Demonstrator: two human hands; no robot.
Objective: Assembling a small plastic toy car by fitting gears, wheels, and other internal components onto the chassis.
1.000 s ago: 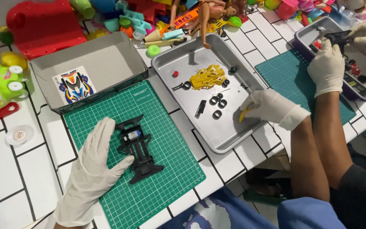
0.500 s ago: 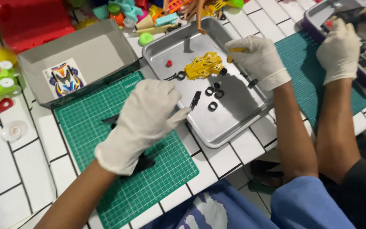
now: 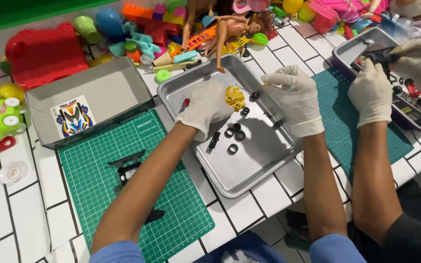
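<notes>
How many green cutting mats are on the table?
2. One green cutting mat lies at the near left, under a black toy car chassis. The second mat lies right of the metal tray, under another person's gloved hands; part is hidden.

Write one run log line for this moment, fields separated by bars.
left hand: over metal tray, near yellow part | right hand: at tray's right rim | black chassis: on green mat

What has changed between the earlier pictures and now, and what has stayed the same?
The left hand left the black chassis on the green mat and moved right, into the metal tray, next to the yellow part. The right hand moved from the tray's near edge towards its far side. The chassis, mat, tray and grey box stayed in place.
</notes>
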